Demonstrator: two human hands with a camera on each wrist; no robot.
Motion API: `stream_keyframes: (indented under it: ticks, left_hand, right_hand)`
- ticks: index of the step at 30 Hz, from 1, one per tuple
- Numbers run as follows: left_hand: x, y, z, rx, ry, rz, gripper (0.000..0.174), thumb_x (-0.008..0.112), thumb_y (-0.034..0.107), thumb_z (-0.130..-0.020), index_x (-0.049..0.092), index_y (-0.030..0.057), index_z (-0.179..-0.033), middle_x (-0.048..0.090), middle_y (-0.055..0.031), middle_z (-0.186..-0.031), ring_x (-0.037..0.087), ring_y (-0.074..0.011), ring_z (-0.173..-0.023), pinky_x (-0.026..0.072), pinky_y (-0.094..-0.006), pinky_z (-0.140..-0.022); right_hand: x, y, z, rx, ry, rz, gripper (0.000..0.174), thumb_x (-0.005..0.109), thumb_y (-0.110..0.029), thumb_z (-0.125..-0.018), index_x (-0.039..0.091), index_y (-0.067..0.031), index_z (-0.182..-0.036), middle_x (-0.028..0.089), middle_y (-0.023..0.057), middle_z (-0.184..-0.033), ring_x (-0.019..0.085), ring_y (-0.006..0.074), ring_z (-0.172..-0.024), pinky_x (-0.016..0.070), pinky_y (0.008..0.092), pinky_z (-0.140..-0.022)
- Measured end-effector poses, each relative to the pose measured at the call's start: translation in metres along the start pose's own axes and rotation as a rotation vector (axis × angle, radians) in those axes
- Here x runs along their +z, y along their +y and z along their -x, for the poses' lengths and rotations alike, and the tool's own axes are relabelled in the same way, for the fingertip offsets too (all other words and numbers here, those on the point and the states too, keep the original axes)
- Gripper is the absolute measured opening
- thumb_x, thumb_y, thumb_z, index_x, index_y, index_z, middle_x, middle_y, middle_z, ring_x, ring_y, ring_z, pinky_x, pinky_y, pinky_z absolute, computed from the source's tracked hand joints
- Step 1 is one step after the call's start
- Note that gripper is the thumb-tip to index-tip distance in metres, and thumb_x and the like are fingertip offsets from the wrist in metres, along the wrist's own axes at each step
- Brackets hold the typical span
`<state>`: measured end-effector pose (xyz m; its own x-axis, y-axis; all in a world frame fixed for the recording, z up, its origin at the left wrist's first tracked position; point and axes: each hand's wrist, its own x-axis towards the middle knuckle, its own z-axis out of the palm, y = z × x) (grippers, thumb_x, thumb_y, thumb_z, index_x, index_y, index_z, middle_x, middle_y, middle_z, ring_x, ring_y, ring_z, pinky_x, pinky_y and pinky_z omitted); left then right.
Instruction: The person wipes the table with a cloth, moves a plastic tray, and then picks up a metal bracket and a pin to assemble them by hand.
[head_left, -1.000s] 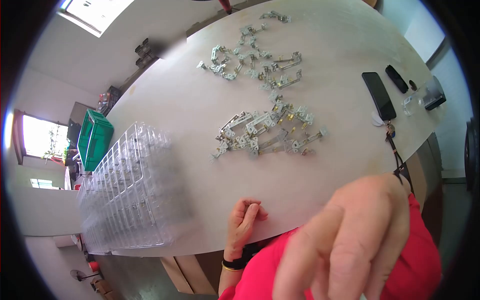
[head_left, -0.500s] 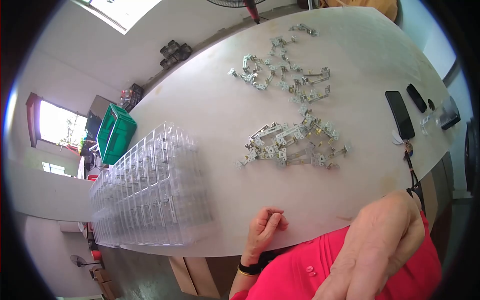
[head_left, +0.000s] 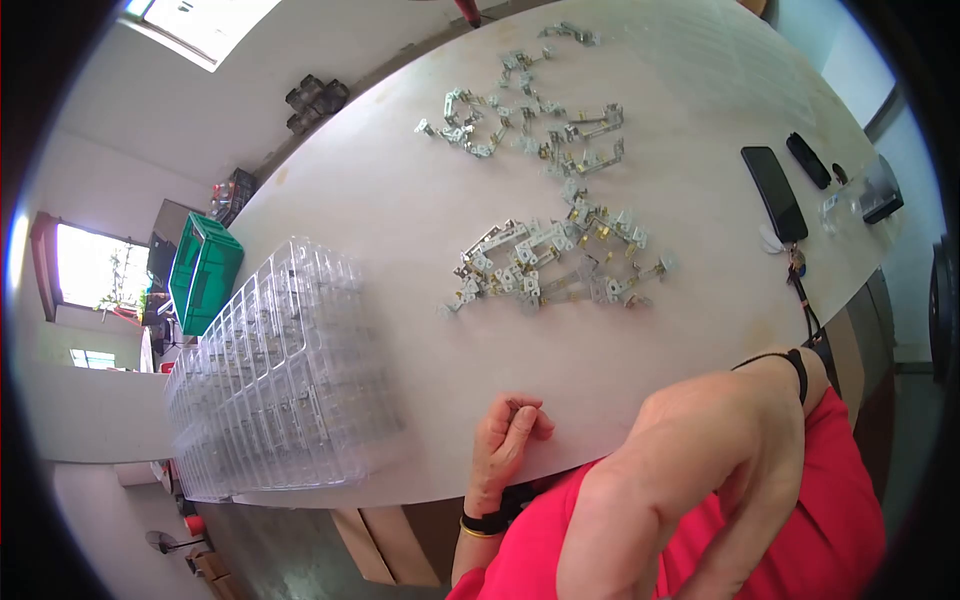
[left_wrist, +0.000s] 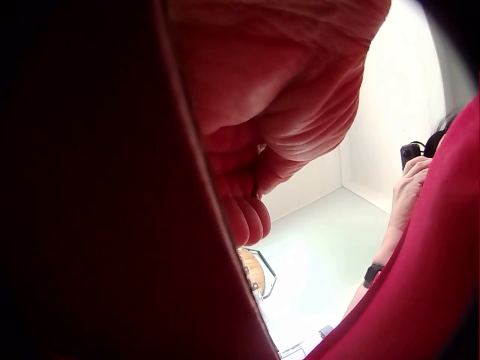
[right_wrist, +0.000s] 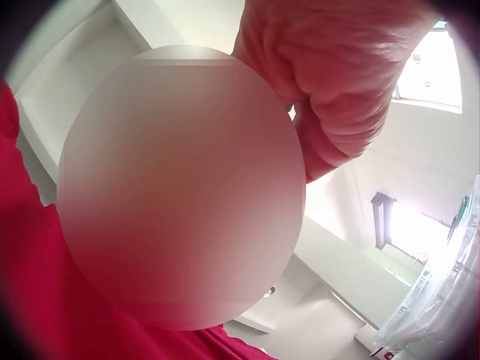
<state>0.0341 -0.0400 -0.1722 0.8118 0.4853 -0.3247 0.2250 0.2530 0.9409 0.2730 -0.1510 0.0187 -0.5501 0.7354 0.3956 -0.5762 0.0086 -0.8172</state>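
My left hand (head_left: pixel 510 440) rests by the table's near edge with its fingers loosely curled, holding nothing. In the left wrist view its palm (left_wrist: pixel 277 82) and bent fingers show from below. My right hand (head_left: pixel 680 480) is raised close before the head camera and fills the lower right. The left wrist view shows the right hand (left_wrist: pixel 409 191) up by the head, right at a small black camera (left_wrist: pixel 409 153). Its fingertips are hidden, and I cannot tell whether they pinch that camera. Beyond the left hand lies a pile of metal fittings (head_left: pixel 520 262) with brass-coloured parts.
Clear plastic compartment trays (head_left: pixel 290 390) stand stacked at the left, with metal pieces inside. More fittings (head_left: pixel 540 125) spread toward the back. A phone (head_left: pixel 774 195), a black case (head_left: pixel 808 160) and a clear container (head_left: pixel 870 195) lie at the right. Behind the trays is a green crate (head_left: pixel 205 272).
The head view tilts and shifts, first one way and then most of the way back. My right hand stays raised, its wrist and fingers turning slightly. The left hand and the fittings keep their places.
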Motion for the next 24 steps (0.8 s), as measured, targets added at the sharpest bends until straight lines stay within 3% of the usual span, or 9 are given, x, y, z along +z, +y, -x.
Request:
stream_keyframes:
  ticks: [2,6,12,14,18,20,21,23,24]
  left_hand:
    - [-0.002,-0.002,-0.005,0.093,-0.023,-0.060,0.019,0.051,0.015,-0.105,0.057,-0.0012,-0.112,0.068,-0.0068,-0.088,0.063,-0.0126,-0.080,0.0528,-0.0272,-0.076]
    - [0.001,-0.007,0.001,-0.008,0.032,0.029,0.018,0.051,0.015,-0.105,0.057,-0.0012,-0.111,0.068,-0.0065,-0.087,0.063,-0.0124,-0.079,0.0529,-0.0269,-0.075]
    - [0.002,-0.003,-0.001,-0.053,0.045,0.051,0.018,0.052,0.015,-0.105,0.058,-0.0008,-0.111,0.068,-0.0064,-0.086,0.063,-0.0120,-0.078,0.0527,-0.0267,-0.074]
    - [0.003,0.003,-0.001,-0.057,0.057,-0.005,0.017,0.053,0.014,-0.105,0.058,-0.0006,-0.111,0.067,-0.0067,-0.085,0.063,-0.0126,-0.077,0.0523,-0.0270,-0.074]
    - [0.005,-0.002,0.003,-0.074,0.092,0.127,0.014,0.052,0.012,-0.104,0.057,-0.0004,-0.110,0.067,-0.0069,-0.083,0.062,-0.0128,-0.076,0.0515,-0.0272,-0.074]
    - [0.005,-0.001,0.003,-0.049,0.077,0.154,0.014,0.052,0.012,-0.104,0.057,-0.0005,-0.110,0.067,-0.0071,-0.082,0.062,-0.0128,-0.076,0.0515,-0.0271,-0.074]
    - [0.006,-0.002,0.003,-0.024,0.070,0.175,0.014,0.052,0.011,-0.104,0.056,-0.0006,-0.110,0.067,-0.0072,-0.082,0.061,-0.0127,-0.075,0.0514,-0.0271,-0.074]
    - [0.007,-0.004,0.003,-0.008,0.070,0.168,0.014,0.053,0.012,-0.104,0.057,-0.0010,-0.110,0.067,-0.0073,-0.081,0.061,-0.0127,-0.075,0.0514,-0.0271,-0.074]
    - [0.008,-0.003,0.004,-0.007,0.093,0.143,0.014,0.053,0.011,-0.104,0.057,-0.0011,-0.109,0.067,-0.0075,-0.081,0.062,-0.0129,-0.075,0.0515,-0.0273,-0.073]
  right_hand:
    - [0.007,0.023,-0.022,-0.586,0.020,-0.135,0.046,0.077,0.009,-0.080,0.048,0.0154,-0.116,0.067,0.0209,-0.102,0.071,0.0222,-0.102,0.0570,0.0344,-0.090]
    - [0.011,0.022,-0.014,-0.567,0.075,-0.174,0.043,0.076,0.008,-0.081,0.049,0.0131,-0.114,0.069,0.0185,-0.097,0.072,0.0194,-0.096,0.0565,0.0330,-0.085]
    - [0.010,-0.011,-0.004,-0.266,0.035,0.306,0.048,0.074,0.005,-0.082,0.046,0.0129,-0.120,0.071,0.0175,-0.093,0.071,0.0194,-0.080,0.0519,0.0316,-0.074]
    - [0.020,0.023,-0.022,-0.791,0.101,-0.076,0.044,0.071,0.006,-0.082,0.048,0.0123,-0.119,0.070,0.0149,-0.091,0.069,0.0198,-0.075,0.0516,0.0319,-0.073]
    - [0.047,0.009,-0.013,-0.465,0.424,-0.710,0.038,0.069,0.006,-0.083,0.051,0.0127,-0.116,0.069,0.0144,-0.088,0.068,0.0199,-0.073,0.0512,0.0310,-0.068]
    - [0.010,0.013,-0.024,-0.810,-0.056,0.020,0.034,0.068,0.007,-0.083,0.052,0.0130,-0.113,0.068,0.0169,-0.091,0.069,0.0219,-0.075,0.0533,0.0316,-0.063]
    - [0.007,0.006,-0.018,-0.802,-0.053,0.020,0.034,0.068,0.007,-0.083,0.052,0.0130,-0.113,0.068,0.0169,-0.091,0.069,0.0219,-0.075,0.0533,0.0316,-0.063]
    - [0.009,-0.006,0.001,-0.183,-0.204,0.017,0.036,0.069,0.002,-0.085,0.052,0.0126,-0.114,0.066,0.0197,-0.097,0.071,0.0253,-0.081,0.0567,0.0332,-0.066]
    - [0.016,0.003,0.008,-0.178,-0.201,0.020,0.036,0.069,0.002,-0.085,0.052,0.0126,-0.114,0.066,0.0197,-0.097,0.071,0.0253,-0.081,0.0567,0.0332,-0.066]
